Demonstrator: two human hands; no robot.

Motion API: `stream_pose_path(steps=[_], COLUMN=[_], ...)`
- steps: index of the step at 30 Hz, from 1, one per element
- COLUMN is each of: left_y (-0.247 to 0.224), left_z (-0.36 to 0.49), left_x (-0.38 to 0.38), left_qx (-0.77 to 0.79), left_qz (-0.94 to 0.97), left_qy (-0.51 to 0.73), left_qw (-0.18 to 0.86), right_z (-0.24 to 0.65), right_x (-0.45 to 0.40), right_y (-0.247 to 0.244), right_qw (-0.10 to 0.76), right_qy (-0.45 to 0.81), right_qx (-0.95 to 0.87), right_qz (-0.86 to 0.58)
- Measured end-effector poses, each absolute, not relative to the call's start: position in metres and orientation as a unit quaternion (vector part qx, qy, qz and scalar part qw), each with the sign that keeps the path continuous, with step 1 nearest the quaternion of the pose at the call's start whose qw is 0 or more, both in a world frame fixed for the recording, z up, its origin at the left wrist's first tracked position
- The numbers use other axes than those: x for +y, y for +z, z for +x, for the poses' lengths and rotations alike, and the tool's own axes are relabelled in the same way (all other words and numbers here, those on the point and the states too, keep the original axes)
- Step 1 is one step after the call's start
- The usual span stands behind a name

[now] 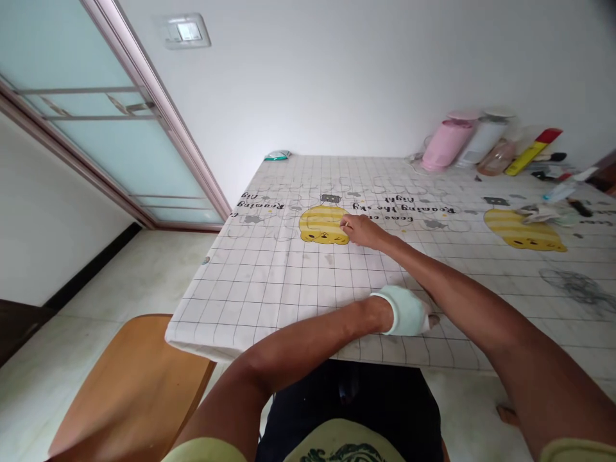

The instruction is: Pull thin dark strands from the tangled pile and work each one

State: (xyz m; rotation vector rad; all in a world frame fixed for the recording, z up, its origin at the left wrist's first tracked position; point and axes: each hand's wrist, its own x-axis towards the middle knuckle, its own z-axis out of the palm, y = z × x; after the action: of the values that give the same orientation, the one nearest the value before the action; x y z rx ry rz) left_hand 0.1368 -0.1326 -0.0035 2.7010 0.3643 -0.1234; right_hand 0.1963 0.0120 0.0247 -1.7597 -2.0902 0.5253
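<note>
My right hand reaches across to the yellow bear print on the checked tablecloth. Its thumb and fingertips are pinched together close to the cloth, and what lies between them, if anything, is too small to make out. Nearer the table's front edge is my left hand, pointing to the right beneath my right forearm. A pale mint-green fabric piece covers most of it from the wrist on. Only some fingertips show past the fabric, so how the fingers are held is hidden.
At the back right stand a pink bottle, a white bottle, a yellow-and-red box and several small items. A small green-white packet lies at the back left corner. A wooden chair is at the left.
</note>
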Motion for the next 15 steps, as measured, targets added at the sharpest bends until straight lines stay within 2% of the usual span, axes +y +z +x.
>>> stream_pose_path(steps=[8,15], left_y=[-0.002,-0.006], left_z=[0.135,0.136], left_x=[-0.132,-0.128], left_qx=[0.106,0.161], left_qz=[0.970,0.952], left_qy=[-0.014,-0.036], left_qw=[0.219,0.258], right_z=[0.195,0.247], right_x=[0.026,-0.043], right_y=[0.013,0.041], right_qw=[0.138,0.131], right_qy=[0.121,0.022], right_qx=[-0.747,-0.736], right_qz=[-0.639,-0.664])
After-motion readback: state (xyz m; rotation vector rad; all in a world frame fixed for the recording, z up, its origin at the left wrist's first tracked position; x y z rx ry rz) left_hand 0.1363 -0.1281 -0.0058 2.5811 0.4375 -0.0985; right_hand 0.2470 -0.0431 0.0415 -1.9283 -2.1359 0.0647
